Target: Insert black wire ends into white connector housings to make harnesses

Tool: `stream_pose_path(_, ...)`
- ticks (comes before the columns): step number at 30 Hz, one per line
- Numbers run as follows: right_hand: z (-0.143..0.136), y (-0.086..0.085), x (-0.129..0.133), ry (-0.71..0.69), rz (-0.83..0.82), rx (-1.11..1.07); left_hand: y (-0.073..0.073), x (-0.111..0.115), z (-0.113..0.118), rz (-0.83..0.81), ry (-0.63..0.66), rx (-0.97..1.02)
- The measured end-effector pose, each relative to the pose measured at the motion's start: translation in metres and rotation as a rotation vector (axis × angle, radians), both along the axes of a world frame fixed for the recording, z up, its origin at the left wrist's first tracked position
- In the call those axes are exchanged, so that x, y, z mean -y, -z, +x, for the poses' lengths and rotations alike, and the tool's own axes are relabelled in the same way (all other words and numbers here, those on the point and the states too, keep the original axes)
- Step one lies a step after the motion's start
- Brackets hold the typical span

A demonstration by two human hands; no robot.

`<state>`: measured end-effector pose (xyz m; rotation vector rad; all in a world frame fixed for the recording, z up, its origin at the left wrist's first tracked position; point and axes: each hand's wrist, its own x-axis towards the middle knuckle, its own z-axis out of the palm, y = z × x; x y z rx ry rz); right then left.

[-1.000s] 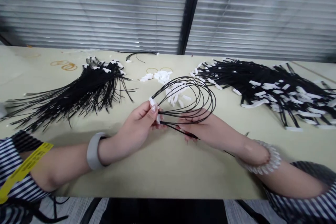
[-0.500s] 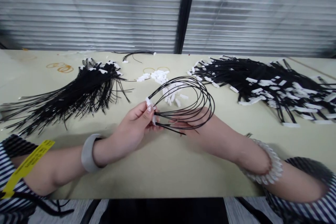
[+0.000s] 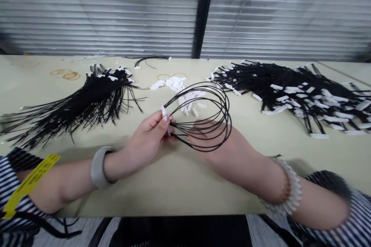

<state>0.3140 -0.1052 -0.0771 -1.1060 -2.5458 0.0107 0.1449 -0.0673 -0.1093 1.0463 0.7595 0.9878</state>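
Between thumb and fingers, my left hand [image 3: 155, 129] pinches a white plastic connector [image 3: 164, 111]. Several thin black wires [image 3: 223, 102] run out of it, curve to the right in a wide loop and come back toward the connector. My right hand [image 3: 213, 141] lies behind and under the loop, close to its lower strands. Its fingers are mostly covered by the wires and blurred, so what they hold cannot be made out. Just beyond the loop, small loose white connectors [image 3: 175, 83] lie scattered on the table.
A bundle of black wires [image 3: 95, 96] with white ends spreads at left on the pale table [image 3: 174, 189]. A larger heap of black wire harnesses [image 3: 278, 81] with white connectors lies at right. Rubber bands [image 3: 69, 74] lie at the back left, before window blinds [image 3: 116, 15].
My right hand has shifted slightly left toward the connector. The loose wire ends that stuck out below the loop no longer show there, and the loop looks narrower. My left hand keeps its grip.
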Motion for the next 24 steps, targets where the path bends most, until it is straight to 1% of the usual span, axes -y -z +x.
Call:
stream_pose_path(3,-0.001,-0.002,-0.002,-0.026,-0.034,-0.004,0.0,-0.001,0.0,-0.02,0.0,0.014)
stream_pose_path(6,-0.001,-0.003,-0.006,-0.051,-0.101,-0.152,-0.003,0.0,-0.001,-0.063,-0.005,0.015)
stream_pose_path(9,-0.001,-0.004,-0.009,-0.054,-0.156,-0.325,-0.006,0.0,-0.001,-0.094,0.021,0.015)
stream_pose_path(12,-0.002,-0.001,-0.01,-0.052,-0.223,-0.371,-0.008,0.0,-0.001,-0.126,0.03,0.023)
stream_pose_path(14,-0.002,0.0,-0.009,-0.041,-0.351,-0.401,-0.007,0.0,-0.001,-0.137,0.041,0.03)
stream_pose_path(17,0.0,-0.001,-0.008,-0.011,-0.721,-0.512,-0.007,-0.001,-0.002,-0.124,0.086,0.042)
stream_pose_path(19,0.002,-0.002,-0.01,0.0,-0.915,-0.566,-0.007,-0.002,-0.002,-0.121,0.098,0.043)
stream_pose_path(21,0.004,-0.002,-0.013,0.004,-1.017,-0.588,-0.007,-0.002,-0.003,-0.133,0.103,0.043)
stream_pose_path(22,0.004,-0.002,-0.014,-0.004,-1.039,-0.584,-0.008,-0.002,-0.003,-0.138,0.108,0.049)
stream_pose_path(23,0.004,-0.001,-0.015,-0.022,-1.032,-0.568,-0.008,-0.002,-0.003,-0.142,0.115,0.059)
stream_pose_path(24,0.003,-0.001,-0.016,-0.045,-0.974,-0.535,-0.008,-0.002,-0.003,-0.146,0.122,0.069)
